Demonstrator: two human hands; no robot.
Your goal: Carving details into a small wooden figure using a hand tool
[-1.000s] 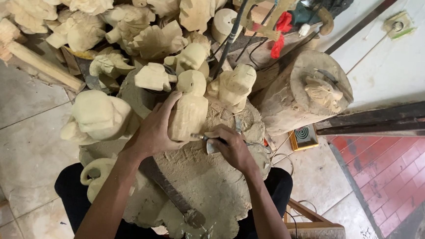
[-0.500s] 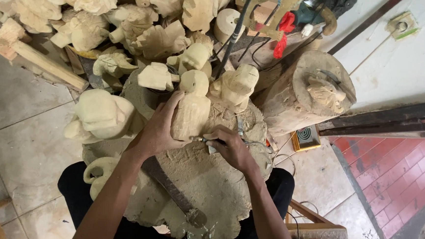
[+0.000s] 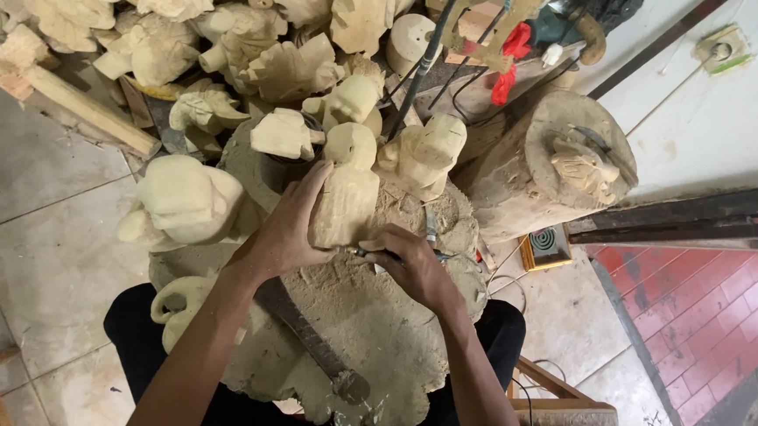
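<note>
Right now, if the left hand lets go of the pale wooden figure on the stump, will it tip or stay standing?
The wooden figure is tall and narrow, so it would probably tip easily. It looks like solid carved wood, likely stiff and fairly heavy for its size. The chopping stump is rough and uneven under it, so the left hand probably steadies it.

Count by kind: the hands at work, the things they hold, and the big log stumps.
Hands: 2, left hand and right hand
Carvings held: 1, pale wooden carving in the left hand
Tools held: 1, small tool in the right hand
Log stumps: 2, work stump and side stump
Total: 6
</note>
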